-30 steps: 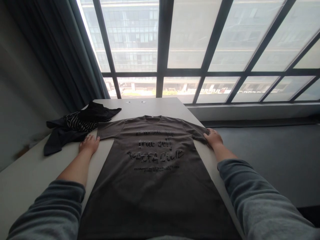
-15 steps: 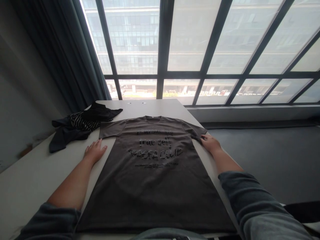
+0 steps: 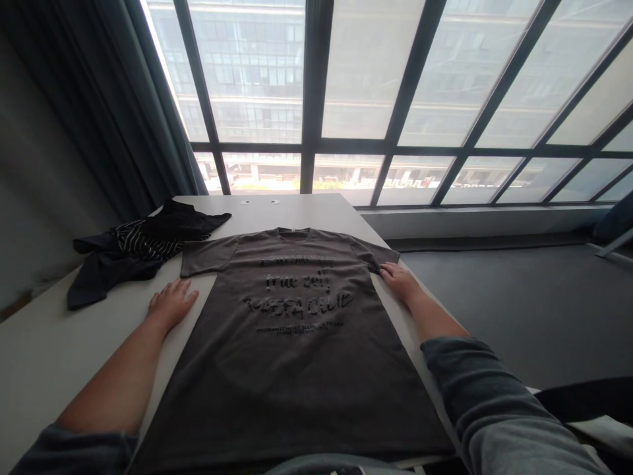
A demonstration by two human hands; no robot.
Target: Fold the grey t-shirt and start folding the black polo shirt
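Note:
A dark grey-brown T-shirt (image 3: pixel 297 382) lies spread flat, collar away from me, with black lettering on its chest. Both sleeves stretch out sideways. My left hand (image 3: pixel 173 305) rests on the white tabletop just below the left sleeve, fingers spread and holding nothing. On the other side, my right hand (image 3: pixel 401 284) lies at the lower edge of the right sleeve (image 3: pixel 378 254), fingers extended and their tips touching the hem. Its palm side is hidden. The shirt's near hem reaches close to my body.
Crumpled black cloth with a white line pattern (image 3: pixel 148 239) lies at the table's far left. The white table (image 3: pixel 297 208) has two round fittings near its far edge. Beyond it stand large windows and a dark curtain (image 3: pixel 113 99). Grey floor (image 3: pixel 494 297) shows to the right.
My view has turned slightly right, so the table and shirt appear further left. Both hands stay near the sleeves, and the shirt still lies flat.

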